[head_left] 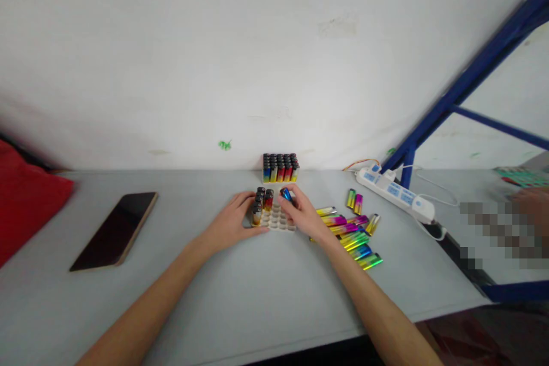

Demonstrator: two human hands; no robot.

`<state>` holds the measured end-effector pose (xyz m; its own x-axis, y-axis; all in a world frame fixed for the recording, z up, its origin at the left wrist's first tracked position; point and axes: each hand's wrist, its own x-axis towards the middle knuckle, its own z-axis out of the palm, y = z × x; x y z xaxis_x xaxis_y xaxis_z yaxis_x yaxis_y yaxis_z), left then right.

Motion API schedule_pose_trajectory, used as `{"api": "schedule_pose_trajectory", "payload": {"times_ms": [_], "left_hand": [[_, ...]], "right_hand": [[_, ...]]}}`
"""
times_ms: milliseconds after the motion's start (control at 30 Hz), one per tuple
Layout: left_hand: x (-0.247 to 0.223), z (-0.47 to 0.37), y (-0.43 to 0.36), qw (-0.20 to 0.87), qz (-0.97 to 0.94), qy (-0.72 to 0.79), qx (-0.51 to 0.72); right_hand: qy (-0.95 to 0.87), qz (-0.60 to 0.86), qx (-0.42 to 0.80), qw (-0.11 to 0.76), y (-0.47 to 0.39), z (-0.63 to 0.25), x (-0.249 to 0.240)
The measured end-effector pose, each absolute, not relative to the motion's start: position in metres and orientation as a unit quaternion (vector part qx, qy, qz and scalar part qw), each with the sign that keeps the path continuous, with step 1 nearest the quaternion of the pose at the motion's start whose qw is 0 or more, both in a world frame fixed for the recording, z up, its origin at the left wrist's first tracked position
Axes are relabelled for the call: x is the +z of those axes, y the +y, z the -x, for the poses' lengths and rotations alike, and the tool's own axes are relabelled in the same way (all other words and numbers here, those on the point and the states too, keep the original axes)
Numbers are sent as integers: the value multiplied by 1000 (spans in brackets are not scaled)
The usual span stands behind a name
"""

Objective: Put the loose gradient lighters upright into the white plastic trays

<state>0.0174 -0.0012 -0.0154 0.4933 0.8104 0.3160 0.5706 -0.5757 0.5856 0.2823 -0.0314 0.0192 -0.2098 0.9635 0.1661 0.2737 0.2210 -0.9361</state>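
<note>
A pale tray (281, 222) with rows of round slots lies on the grey table, with several dark-topped lighters (258, 206) upright along its left side and a red one (269, 200) beside them. My left hand (234, 220) holds the tray's left edge, thumb along the front and fingers behind. Over the tray's back right part, my right hand (300, 211) pinches a blue lighter (286, 195), tilted. To the right of that hand lies a loose pile of shiny yellow, pink, green and blue lighters (354, 237).
Behind the tray, a filled block of lighters (281, 168) stands near the wall. A dark tablet-like device (115, 231) and red cloth (30, 200) are at left. At right are a white power strip (394, 191), blue metal frame (429, 120) and another person's hand (534, 209).
</note>
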Motion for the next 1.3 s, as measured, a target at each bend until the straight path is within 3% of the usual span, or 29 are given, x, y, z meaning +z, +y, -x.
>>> {"api": "schedule_pose_trajectory", "payload": {"times_ms": [667, 933, 1100, 1300], "left_hand": [[-13, -17, -1, 200, -844, 406, 287], [-16, -17, 1, 198, -845, 408, 285], [-16, -19, 0, 202, -842, 408, 288], [-12, -21, -3, 208, -843, 404, 287]], "right_hand": [[-663, 581, 283, 379, -55, -268, 23], [-713, 529, 216, 405, -56, -274, 18], [-762, 549, 106, 327, -52, -278, 17], [-780, 526, 172, 293, -48, -275, 15]]}}
